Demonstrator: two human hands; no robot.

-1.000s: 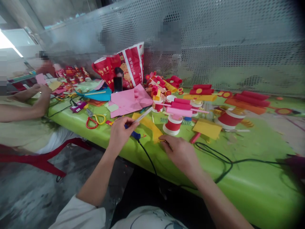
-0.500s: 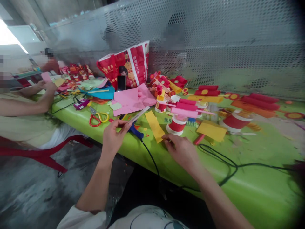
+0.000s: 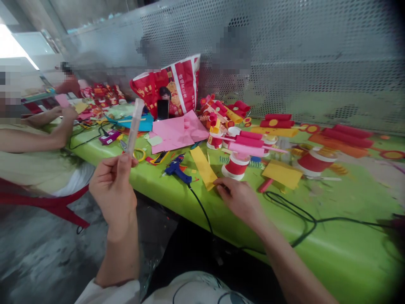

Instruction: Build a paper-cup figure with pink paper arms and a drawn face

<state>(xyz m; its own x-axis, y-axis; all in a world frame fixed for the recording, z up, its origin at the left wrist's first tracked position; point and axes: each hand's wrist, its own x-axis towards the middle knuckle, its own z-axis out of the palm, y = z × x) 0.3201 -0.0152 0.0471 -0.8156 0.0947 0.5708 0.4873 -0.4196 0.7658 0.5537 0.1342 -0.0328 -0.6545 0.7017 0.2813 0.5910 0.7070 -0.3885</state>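
Note:
My left hand [image 3: 115,192] is raised off the table's front edge, its thumb and fingers closed on the lower end of a narrow clear ruler [image 3: 135,124], which points upward. Low over the table, my right hand [image 3: 238,196] pinches the near end of a yellow paper strip [image 3: 202,168]. Between the hands lies a blue glue gun [image 3: 179,169], its black cord running off the front edge. A red and white paper drum [image 3: 236,169] with pink rolls on top stands just beyond my right fingers.
Pink paper sheets [image 3: 171,136] lie behind the glue gun, before a red bag [image 3: 186,86]. Yellow-handled scissors [image 3: 139,155] sit left of it. A yellow paper piece [image 3: 281,173] and looped black cable [image 3: 303,215] are at right. Another person's hands [image 3: 65,112] work at far left.
My left hand has lifted and moved left, swinging the ruler from slanting over the glue gun to nearly upright. My right hand stays on the yellow strip.

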